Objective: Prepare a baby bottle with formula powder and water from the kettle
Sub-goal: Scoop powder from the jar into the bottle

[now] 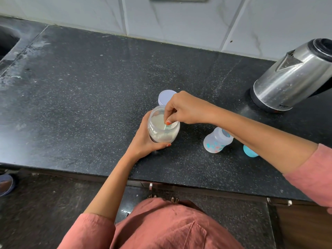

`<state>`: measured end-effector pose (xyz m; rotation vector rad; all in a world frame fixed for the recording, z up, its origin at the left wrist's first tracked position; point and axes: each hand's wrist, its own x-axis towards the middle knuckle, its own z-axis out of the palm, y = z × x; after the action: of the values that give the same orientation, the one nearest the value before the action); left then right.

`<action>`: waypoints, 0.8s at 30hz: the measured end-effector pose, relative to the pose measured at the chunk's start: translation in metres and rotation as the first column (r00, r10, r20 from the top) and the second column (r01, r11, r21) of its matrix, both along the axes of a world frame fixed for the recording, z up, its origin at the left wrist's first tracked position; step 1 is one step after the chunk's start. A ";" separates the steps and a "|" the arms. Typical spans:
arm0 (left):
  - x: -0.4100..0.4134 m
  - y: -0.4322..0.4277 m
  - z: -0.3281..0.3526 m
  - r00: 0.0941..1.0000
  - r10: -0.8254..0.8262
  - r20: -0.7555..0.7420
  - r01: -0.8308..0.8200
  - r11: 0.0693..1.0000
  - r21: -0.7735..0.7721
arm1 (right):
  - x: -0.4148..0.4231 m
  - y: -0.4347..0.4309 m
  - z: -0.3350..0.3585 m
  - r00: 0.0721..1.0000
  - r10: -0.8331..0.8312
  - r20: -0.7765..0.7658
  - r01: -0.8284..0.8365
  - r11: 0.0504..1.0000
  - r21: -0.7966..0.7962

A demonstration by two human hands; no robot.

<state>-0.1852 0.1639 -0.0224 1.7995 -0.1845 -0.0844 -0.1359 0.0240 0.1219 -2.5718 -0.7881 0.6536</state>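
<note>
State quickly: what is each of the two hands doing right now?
Left hand: closed round the jar of powder, holding it.
Right hand: pinching the scoop handle, reaching into the jar.

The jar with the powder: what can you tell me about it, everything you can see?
The jar is small, round and clear, plastic by the look of it, with a wide mouth that stands open. Off-white powder fills much of it. The left hand grips its side and holds it low over the dark counter; whether its base rests there is hidden. The right hand reaches into the mouth, pinching a pale green scoop. A pale round lid lies just behind it.
</note>
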 end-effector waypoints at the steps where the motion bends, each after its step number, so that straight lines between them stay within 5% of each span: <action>1: 0.000 0.000 0.000 1.000 0.003 -0.002 -0.003 1.000 -0.004 | 0.000 0.001 -0.001 1.000 -0.029 -0.005 0.029 0.999 0.025; 15: -0.001 -0.002 0.003 1.000 0.005 0.008 -0.005 1.000 -0.026 | -0.003 0.000 -0.001 0.976 -0.209 -0.060 0.217 0.960 0.176; 24: 0.000 0.000 0.002 1.000 -0.002 0.005 0.002 1.000 -0.015 | 0.000 -0.002 0.004 0.996 -0.091 -0.024 0.092 0.993 0.070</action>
<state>-0.1857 0.1635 -0.0201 1.7851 -0.1900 -0.0803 -0.1357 0.0225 0.1255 -2.5158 -0.6700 0.6116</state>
